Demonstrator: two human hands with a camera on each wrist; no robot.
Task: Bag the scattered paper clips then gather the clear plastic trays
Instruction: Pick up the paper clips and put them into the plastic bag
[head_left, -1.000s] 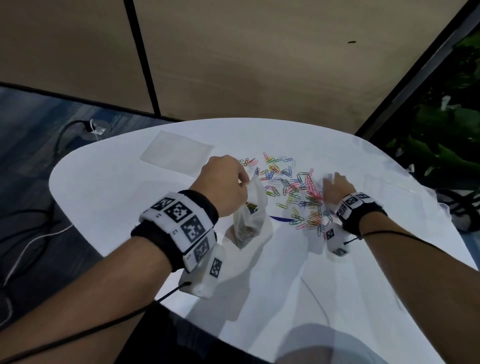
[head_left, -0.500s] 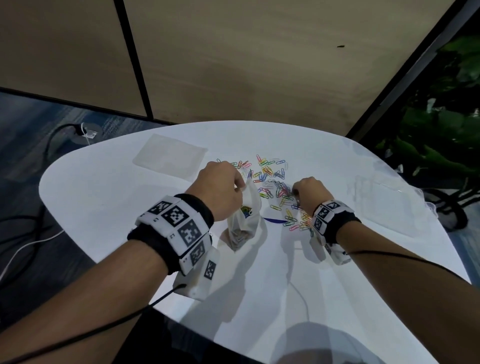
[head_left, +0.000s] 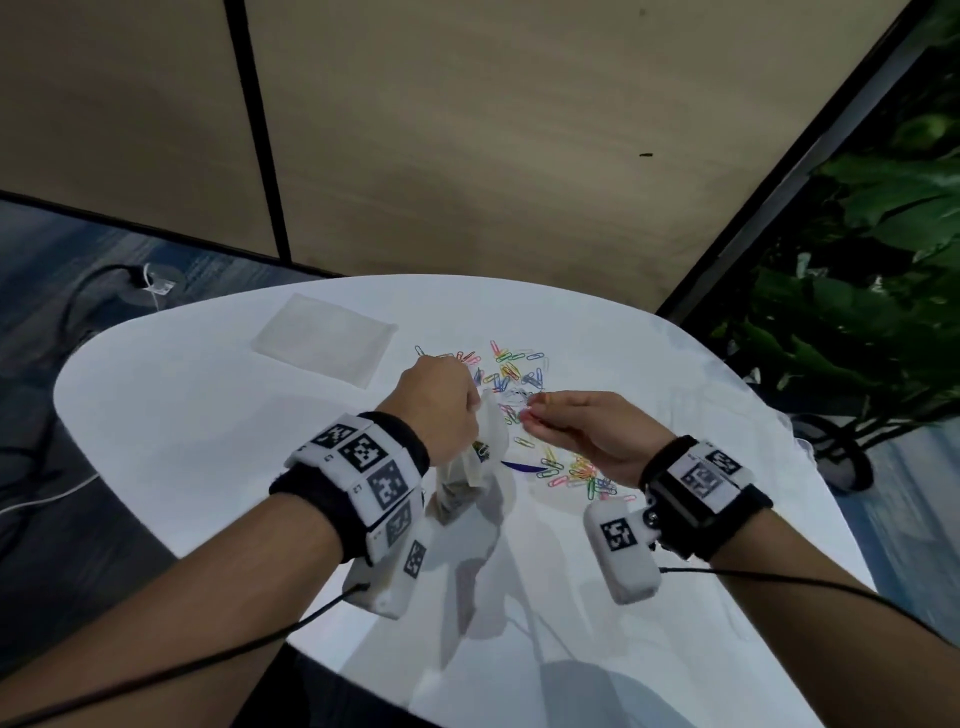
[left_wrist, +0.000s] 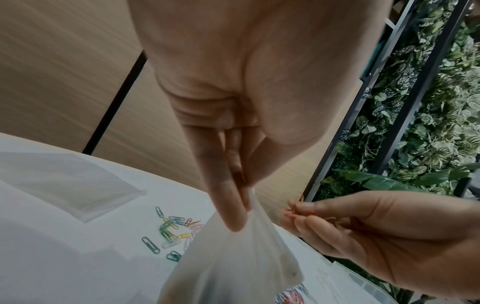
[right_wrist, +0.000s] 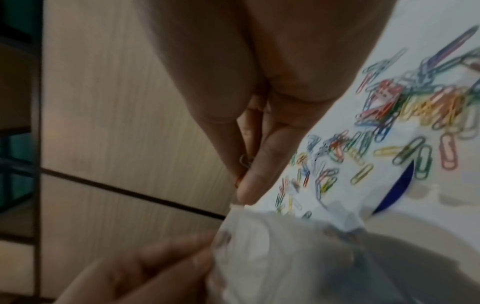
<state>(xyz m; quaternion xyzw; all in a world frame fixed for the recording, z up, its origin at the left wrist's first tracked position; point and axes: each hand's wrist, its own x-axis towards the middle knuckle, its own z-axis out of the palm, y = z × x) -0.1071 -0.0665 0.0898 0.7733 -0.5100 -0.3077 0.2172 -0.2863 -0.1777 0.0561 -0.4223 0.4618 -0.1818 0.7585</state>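
Left hand (head_left: 436, 402) grip pinching bag (head_left: 480, 457) rim above counter (head_left: 208, 415), right hand (head_left: 582, 431) grip pinching paper clips (right_wrist: 245, 161) just beside bag mouth

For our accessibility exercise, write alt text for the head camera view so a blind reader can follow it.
Over a white table, the left hand holds up a small clear bag by its rim while the right hand pinches paper clips beside its mouth. Colourful loose clips lie scattered beyond the hands, with a clear plastic tray further left.
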